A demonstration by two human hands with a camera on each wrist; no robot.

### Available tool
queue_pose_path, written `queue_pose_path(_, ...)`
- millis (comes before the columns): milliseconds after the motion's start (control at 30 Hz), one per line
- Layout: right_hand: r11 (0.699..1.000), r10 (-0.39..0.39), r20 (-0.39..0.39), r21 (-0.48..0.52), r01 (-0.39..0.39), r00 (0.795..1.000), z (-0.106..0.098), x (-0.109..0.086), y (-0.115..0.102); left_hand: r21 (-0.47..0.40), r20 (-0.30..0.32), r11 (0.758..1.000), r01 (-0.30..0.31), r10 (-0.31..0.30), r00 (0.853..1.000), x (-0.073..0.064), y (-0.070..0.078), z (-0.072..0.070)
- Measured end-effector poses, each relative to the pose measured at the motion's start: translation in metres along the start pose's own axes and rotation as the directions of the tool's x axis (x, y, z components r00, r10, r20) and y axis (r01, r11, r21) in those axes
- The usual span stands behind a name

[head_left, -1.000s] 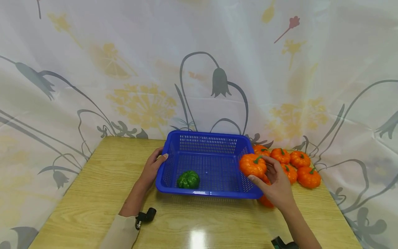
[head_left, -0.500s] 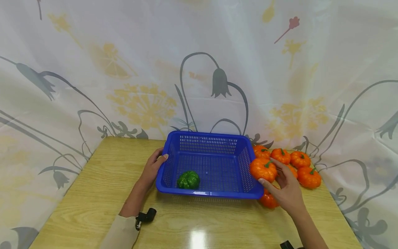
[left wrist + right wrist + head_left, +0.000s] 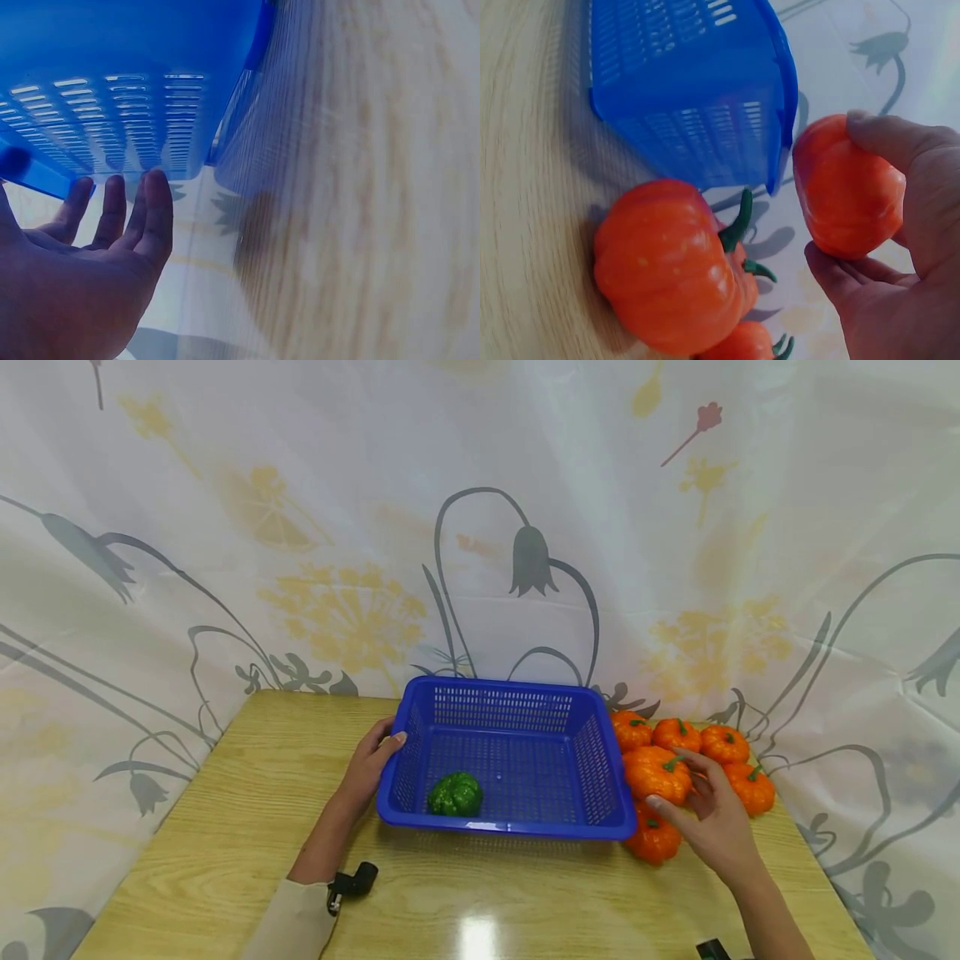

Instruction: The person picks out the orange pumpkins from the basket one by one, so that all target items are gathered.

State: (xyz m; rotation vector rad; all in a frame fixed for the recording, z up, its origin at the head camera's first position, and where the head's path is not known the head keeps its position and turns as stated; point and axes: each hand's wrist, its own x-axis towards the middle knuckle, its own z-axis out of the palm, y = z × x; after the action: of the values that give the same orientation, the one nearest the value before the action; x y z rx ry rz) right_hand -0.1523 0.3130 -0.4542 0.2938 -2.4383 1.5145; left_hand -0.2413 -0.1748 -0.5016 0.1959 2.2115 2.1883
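Note:
My left hand [image 3: 369, 766] grips the left rim of a blue plastic basket [image 3: 506, 827], thumb on top of the rim and fingers against the outer wall [image 3: 135, 135]. A dark green pumpkin-shaped vegetable [image 3: 455, 794] lies at the basket's front left. Just outside the basket's right rim, my right hand [image 3: 716, 827] holds a small orange pumpkin [image 3: 651, 774] between thumb and fingers. In the right wrist view this pumpkin [image 3: 844, 187] appears raised beside the basket's upper edge. Another orange pumpkin [image 3: 655, 837] sits on the table close below it.
Several more orange pumpkins [image 3: 724, 744] stand together on the table's right side, against the basket and near the patterned curtain [image 3: 495, 610]. The light wooden table [image 3: 420, 902] reflects a bright spot at its front.
My right hand has moved right with the orange pumpkin, from over the basket's right rim to outside it. The front right pumpkin shows more now. My left hand and the basket stay put.

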Motion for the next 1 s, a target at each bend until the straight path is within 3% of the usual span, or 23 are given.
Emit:
queue_pose_path(533, 0.995, 0.035, 0.071, -0.098, -0.028, 0.997, -0.037, -0.004, 0.026, 0.003, -0.015, 1.0, -0.008, 0.008, 1.0, 0.002, -0.004, -0.001)
queue_pose_path(1000, 0.996, 0.032, 0.171, -0.089, -0.017, 0.985, -0.061, -0.017, 0.048, -0.003, -0.024, 1.0, -0.019, 0.019, 1.0, 0.0, -0.001, 0.001)
